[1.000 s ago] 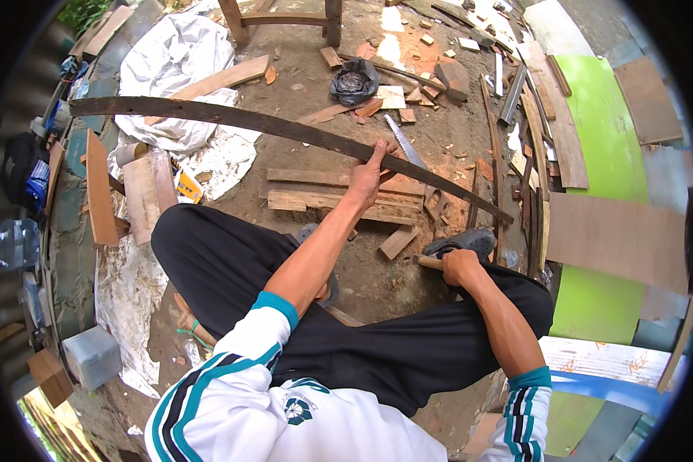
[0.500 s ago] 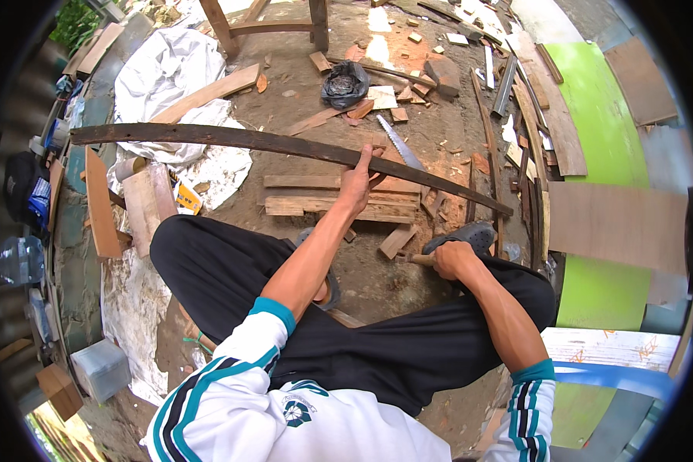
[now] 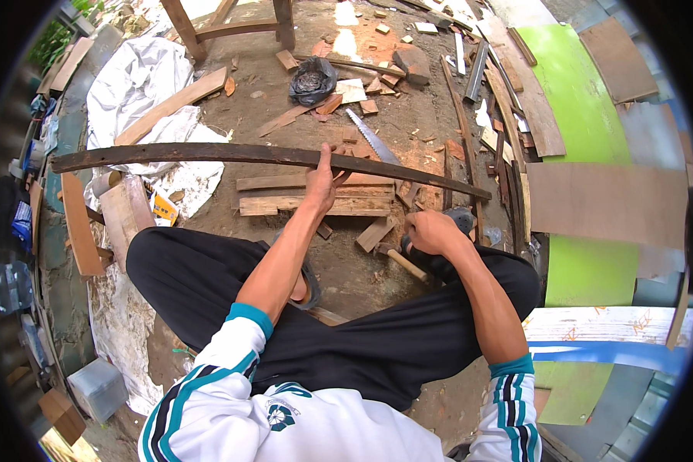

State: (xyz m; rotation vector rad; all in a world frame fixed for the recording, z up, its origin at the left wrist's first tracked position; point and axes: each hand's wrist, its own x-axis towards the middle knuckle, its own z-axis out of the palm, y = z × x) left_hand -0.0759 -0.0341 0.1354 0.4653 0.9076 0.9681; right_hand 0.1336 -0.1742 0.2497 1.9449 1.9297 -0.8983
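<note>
A long dark wooden strip [image 3: 200, 154] lies crosswise ahead of me, with its left end nearer the white sheeting. My left hand [image 3: 322, 185] grips it right of its middle, fingers wrapped around it. My right hand [image 3: 433, 232] is curled over my right foot, below the strip's right part. Whether its fingers hold anything is hidden. A hammer [image 3: 406, 264] with a wooden handle lies just below that hand, apart from it. Beneath the strip lie stacked wooden boards [image 3: 316, 205], and a short wood block [image 3: 374, 234] rests beside the hammer head.
A handsaw [image 3: 371, 137] lies beyond the strip among wood scraps. Farther off are a black plastic bag [image 3: 313, 82] and a wooden frame [image 3: 239, 29]. White sheeting [image 3: 142, 85] spreads at left. Boards and green panels [image 3: 581, 85] line the right side.
My right hand has let go of the hammer handle and moved up and left. The left hand still holds the strip. The whole view has shifted slightly.
</note>
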